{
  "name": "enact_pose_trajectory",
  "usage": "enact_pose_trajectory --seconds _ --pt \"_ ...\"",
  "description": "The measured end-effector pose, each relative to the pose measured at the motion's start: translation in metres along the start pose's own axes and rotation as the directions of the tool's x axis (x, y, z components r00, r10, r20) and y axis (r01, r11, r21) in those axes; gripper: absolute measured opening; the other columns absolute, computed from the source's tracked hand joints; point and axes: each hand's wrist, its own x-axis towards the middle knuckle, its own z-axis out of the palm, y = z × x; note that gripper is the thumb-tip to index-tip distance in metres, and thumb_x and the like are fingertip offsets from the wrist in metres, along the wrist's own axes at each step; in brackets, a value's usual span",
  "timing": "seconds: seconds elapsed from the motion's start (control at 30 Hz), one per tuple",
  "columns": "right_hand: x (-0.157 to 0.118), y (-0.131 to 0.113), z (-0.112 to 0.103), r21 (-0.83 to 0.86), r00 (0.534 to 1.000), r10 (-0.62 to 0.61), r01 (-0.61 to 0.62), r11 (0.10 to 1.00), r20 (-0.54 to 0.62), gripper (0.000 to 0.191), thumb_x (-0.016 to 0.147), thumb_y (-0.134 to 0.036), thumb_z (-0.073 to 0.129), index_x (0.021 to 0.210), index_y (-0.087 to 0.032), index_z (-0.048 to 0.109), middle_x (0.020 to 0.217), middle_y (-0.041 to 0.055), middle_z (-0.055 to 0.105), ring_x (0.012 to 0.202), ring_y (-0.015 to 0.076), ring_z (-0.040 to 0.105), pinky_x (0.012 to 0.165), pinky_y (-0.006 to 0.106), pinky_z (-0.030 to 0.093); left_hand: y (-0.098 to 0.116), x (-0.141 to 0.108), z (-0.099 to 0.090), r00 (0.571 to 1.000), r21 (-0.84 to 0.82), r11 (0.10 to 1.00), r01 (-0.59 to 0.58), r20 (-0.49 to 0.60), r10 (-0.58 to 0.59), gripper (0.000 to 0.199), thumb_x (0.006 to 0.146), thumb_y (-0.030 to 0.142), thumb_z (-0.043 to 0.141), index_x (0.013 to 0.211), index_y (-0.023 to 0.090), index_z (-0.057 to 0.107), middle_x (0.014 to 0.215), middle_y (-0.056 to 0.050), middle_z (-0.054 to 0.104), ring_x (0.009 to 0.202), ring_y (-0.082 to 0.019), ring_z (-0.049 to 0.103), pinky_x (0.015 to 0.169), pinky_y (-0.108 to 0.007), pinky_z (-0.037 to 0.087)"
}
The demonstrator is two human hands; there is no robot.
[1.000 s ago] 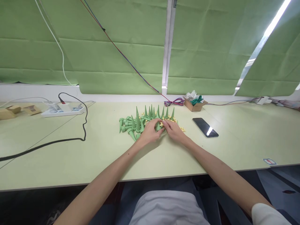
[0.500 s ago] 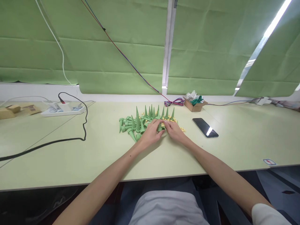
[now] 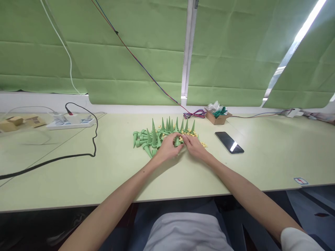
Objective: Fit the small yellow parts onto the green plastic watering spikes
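- I judge that this close work wants a light pinch: fingertips only, pressing straight and squarely, since a sideways push could tip the small parts over.
- A steady left hand and small movements from my right hand should serve me best; resting my wrists low would help.
- My hands are together at the fingertips. My left thumb and fingers curve around a green piece, though I cannot tell whether they grip it; what my right fingertips pinch, if anything, is hidden.
- That green piece sits between my hands, inside the left hand's curl.
- More green cones lie and stand to the left of my hands and beyond them, on the table.
- Small yellow pieces are scattered just beyond and beside my right hand.
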Motion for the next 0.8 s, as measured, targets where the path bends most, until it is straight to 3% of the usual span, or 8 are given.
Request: enact_pose_trajectory --seconds 0.13,0.33,0.47,0.6,0.67,0.73,0.8 --pt "0.0007 0.0 0.0016 0.028 0.999 0.037 -0.037 0.999 -0.017 0.042 0.102 -0.043 0.028 0.069 -0.021 0.043 0.064 0.0016 0.053 0.061 0.0164 0.046 0.061 0.03 0.031 -0.0028 0.0005 0.0034 0.999 0.042 0.998 -0.044 -0.009 0.044 0.031 0.082 0.025 0.061 0.113 0.02 0.061 0.114 -0.006 0.067 0.099 -0.024 0.063 0.085 -0.036 0.051" --pt "0.002 0.0017 0.0045 0.066 0.995 0.097 -0.096 0.993 -0.015 0.047 0.101 -0.043 0.028 0.06 -0.021 0.035 0.056 -0.0002 0.046 0.056 0.0144 0.042 0.057 0.029 0.03 -0.0029 -0.0001 0.0036 0.996 0.058 0.994 -0.091 -0.009 0.092 0.035 0.082 0.021 0.06 0.116 0.017 0.06 0.116 -0.009 0.066 0.105 -0.024 0.059 0.088 -0.037 0.05" --pt "0.0018 0.002 0.0045 0.045 0.998 0.058 -0.057 0.997 -0.031 0.045 0.102 -0.043 0.028 0.066 -0.02 0.042 0.063 0.0006 0.052 0.061 0.0151 0.046 0.061 0.029 0.033 -0.0008 0.0011 0.001 0.999 0.035 0.998 -0.045 -0.012 0.045 0.032 0.082 0.025 0.06 0.113 0.018 0.061 0.114 -0.008 0.066 0.097 -0.023 0.062 0.085 -0.035 0.05" --pt "0.0013 0.0017 0.0033 -0.006 1.0 0.023 -0.023 1.0 -0.014 0.042 0.102 -0.043 0.029 0.073 -0.021 0.048 0.07 0.0028 0.058 0.066 0.017 0.05 0.063 0.03 0.034 0.0031 0.0008 -0.0021 0.997 -0.069 0.996 0.049 0.055 -0.045 0.03 0.083 0.032 0.059 0.111 0.019 0.06 0.11 -0.005 0.067 0.06 -0.013 0.062 0.074 -0.034 0.052" --pt "0.0009 0.0014 0.0026 -0.012 1.0 0.016 -0.016 1.0 -0.011 0.042 0.102 -0.042 0.028 0.073 -0.021 0.049 0.07 0.0035 0.059 0.065 0.0173 0.05 0.062 0.03 0.033 0.0039 0.0002 -0.0022 0.995 -0.11 0.992 0.063 0.085 -0.054 0.032 0.084 0.034 0.058 0.112 0.019 0.059 0.112 -0.004 0.066 0.05 -0.01 0.058 0.072 -0.034 0.052" --pt "0.0005 0.0003 0.0019 -0.016 1.0 0.013 -0.014 1.0 -0.016 0.043 0.102 -0.042 0.028 0.072 -0.021 0.049 0.068 0.0032 0.058 0.063 0.0171 0.049 0.062 0.03 0.033 0.0031 -0.0001 -0.0011 0.997 -0.096 0.994 0.046 0.072 -0.04 0.031 0.083 0.032 0.058 0.112 0.019 0.059 0.116 -0.005 0.065 0.057 -0.012 0.061 0.073 -0.034 0.052" --pt "0.0004 -0.0015 0.0013 -0.018 1.0 0.018 -0.019 1.0 -0.022 0.043 0.102 -0.042 0.028 0.069 -0.021 0.046 0.064 0.0023 0.055 0.061 0.0165 0.047 0.061 0.03 0.032 0.0012 0.0001 0.0008 0.999 -0.041 0.999 0.004 0.035 -0.002 0.031 0.082 0.028 0.06 0.112 0.019 0.06 0.116 -0.006 0.065 0.077 -0.018 0.065 0.077 -0.034 0.051"
